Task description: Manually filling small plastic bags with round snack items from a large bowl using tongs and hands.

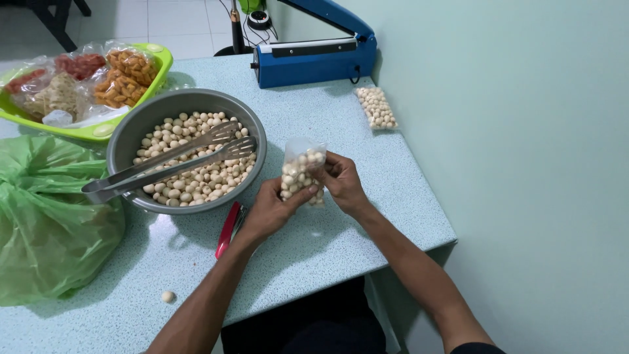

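Pale green wall closes off the right side, and our speckled light-blue table [367, 223] runs up against it, with white floor tiles showing beyond the far edge. We hold a small clear bag [301, 172] of round cream-coloured balls upright just above the table, near its front right part. Our left hand [272, 210] cups the bag from below and the side, fingers closed round its lower half, likely so the load does not spill. Our right hand [342, 180] pinches the upper edge between thumb and fingertips, keeping the mouth gathered.

Just left of the bag sits a grey metal bowl [124, 147] full of the same balls, with metal tongs [167, 164] laid across its rim, handles pointing left, within easy reach. A red tool [228, 229] lies flat between bowl and left wrist. One stray ball [168, 296] rests near the front edge. A filled bag [376, 107] lies beside the blue heat sealer [314, 59] at the back. A green tray [98, 130] of snack packets and a crumpled green plastic bag [49, 216] occupy the left.
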